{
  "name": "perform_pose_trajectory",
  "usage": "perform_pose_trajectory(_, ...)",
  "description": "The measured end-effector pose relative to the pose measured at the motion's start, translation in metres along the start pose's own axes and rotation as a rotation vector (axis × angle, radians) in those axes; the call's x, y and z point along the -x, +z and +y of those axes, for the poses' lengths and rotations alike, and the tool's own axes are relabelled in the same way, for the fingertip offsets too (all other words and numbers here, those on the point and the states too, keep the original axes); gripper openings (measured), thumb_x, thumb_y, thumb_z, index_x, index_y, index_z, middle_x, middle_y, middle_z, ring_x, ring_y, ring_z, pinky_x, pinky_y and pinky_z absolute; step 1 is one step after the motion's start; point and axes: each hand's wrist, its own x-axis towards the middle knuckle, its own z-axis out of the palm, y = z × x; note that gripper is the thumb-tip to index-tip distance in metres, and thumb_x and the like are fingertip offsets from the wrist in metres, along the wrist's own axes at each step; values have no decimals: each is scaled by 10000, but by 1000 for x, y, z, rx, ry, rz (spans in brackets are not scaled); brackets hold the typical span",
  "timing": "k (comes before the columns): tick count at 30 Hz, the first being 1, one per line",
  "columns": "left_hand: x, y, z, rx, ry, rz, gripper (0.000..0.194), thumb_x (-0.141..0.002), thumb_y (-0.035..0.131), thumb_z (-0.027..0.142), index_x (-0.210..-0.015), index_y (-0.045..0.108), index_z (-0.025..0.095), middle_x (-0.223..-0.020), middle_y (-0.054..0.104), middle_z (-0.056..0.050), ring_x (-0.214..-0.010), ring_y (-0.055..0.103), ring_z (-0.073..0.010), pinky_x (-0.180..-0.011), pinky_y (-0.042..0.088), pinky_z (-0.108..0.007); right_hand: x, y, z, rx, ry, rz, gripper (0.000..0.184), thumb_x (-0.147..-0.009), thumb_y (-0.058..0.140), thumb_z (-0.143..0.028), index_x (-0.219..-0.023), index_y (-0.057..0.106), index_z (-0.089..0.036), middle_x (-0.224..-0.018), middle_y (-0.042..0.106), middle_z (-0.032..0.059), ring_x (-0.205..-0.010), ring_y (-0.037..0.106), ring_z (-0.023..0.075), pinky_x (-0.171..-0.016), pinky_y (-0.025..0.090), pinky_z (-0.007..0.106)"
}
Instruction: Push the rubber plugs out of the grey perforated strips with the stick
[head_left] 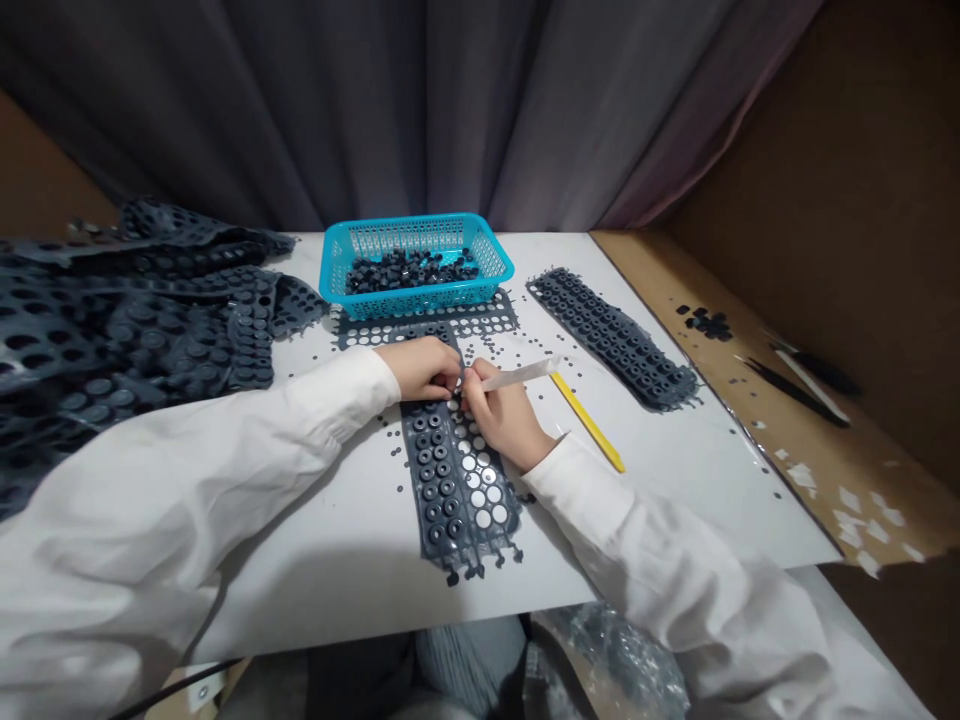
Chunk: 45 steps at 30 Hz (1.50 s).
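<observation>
A black rubber sheet (433,545) of moulded ring-shaped parts lies lengthwise before me, its right part showing rows of round white holes. My left hand (424,368) rests across its upper part with the fingers curled, pinching at the sheet; the exact grip is hidden. Close beside it, my right hand (504,412) is closed around a slim, flat white tool (525,373), whose back end points up to the right. The tool's tip is hidden at the fingers. Both hands meet over the boundary between ringed and holed rows.
Behind the sheet, a blue basket (420,297) holds many small black parts, above another holed sheet (480,318). A ringed sheet (611,340) and a yellow stick (589,423) lie right. Black sheets (150,330) pile left. Black tweezers (799,390) and white scraps (851,520) lie far right.
</observation>
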Motion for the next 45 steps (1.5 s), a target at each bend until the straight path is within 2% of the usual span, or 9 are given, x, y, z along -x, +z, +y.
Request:
perform_pose_trajectory(6, 9, 6, -3, 192, -103, 129, 114, -725, 602, 223, -676, 625, 122, -653, 578, -26, -576, 484, -107, -548, 349, -210, 1, 1, 1, 33, -6, 8, 276, -898, 348, -244, -624, 360, -217, -519, 442, -23, -500, 433, 125, -515, 282, 242)
perform_pose_trajectory(10, 23, 12, -8, 383, -382, 453, 216, -735, 598, 348, -732, 621, 133, -681, 610, -18, -596, 486, -114, -564, 349, -219, 2, 2, 1, 18, 5, -1, 275, -903, 346, -252, -630, 356, -218, -516, 445, -25, -493, 431, 123, -514, 287, 240)
perform_pose_trajectory(13, 30, 11, -12, 717, -523, 665, 267, -706, 619, 394, -762, 567, 138, -741, 644, -27, -539, 452, -87, -518, 331, -210, 3, 1, 0, -54, 11, -2, 286, -907, 344, -274, -629, 379, -214, -518, 456, -27, -503, 448, 122, -519, 308, 237)
perform_pose_trajectory(18, 29, 7, -7, 1279, -619, 654, 276, -591, 665, 235, -812, 536, 132, -664, 622, -23, -426, 344, -39, -438, 244, -184, -5, -3, 2, -205, 81, 89, 320, -916, 336, -331, -654, 464, -198, -577, 524, -18, -559, 516, 121, -564, 375, 237)
perform_pose_trajectory(26, 19, -2, 0, 1587, -649, 503, 107, -559, 499, 140, -665, 497, 153, -570, 520, -20, -409, 370, -75, -397, 255, -198, -18, 4, 7, -207, 123, 49, 298, -901, 366, -324, -674, 507, -193, -523, 526, -30, -518, 517, 117, -556, 383, 239)
perform_pose_trajectory(30, 12, -2, -1, 1480, -693, 378, 267, -730, 545, 292, -569, 368, 172, -487, 403, 20, -363, 311, -56, -366, 199, -188, -17, 5, 5, -172, 121, 49, 292, -895, 378, -307, -654, 496, -191, -517, 532, -29, -496, 512, 108, -547, 370, 233)
perform_pose_trajectory(34, 8, 0, -3, 988, -612, 285, 211, -819, 470, 321, -685, 487, 159, -451, 399, 48, -359, 303, -66, -385, 222, -194, -17, 6, 6, -121, 112, 55, 283, -889, 382, -290, -646, 489, -191, -507, 529, -27, -482, 501, 111, -528, 346, 234)
perform_pose_trajectory(39, 9, -3, -2, 291, -409, 235, 206, -835, 403, 242, -876, 585, 155, -556, 541, 33, -544, 481, -105, -571, 354, -205, -18, 8, 7, -93, 104, 58, 283, -893, 368, -298, -669, 504, -191, -511, 532, -20, -493, 493, 120, -521, 329, 234)
perform_pose_trajectory(45, 10, -5, -1, 0, -242, 88, 179, -694, 613, 276, -833, 657, 172, -537, 481, 34, -498, 429, -107, -508, 273, -221, -17, 8, 4, -33, 64, 49, 274, -887, 363, -281, -640, 451, -201, -543, 550, -5, -537, 512, 132, -529, 321, 234)
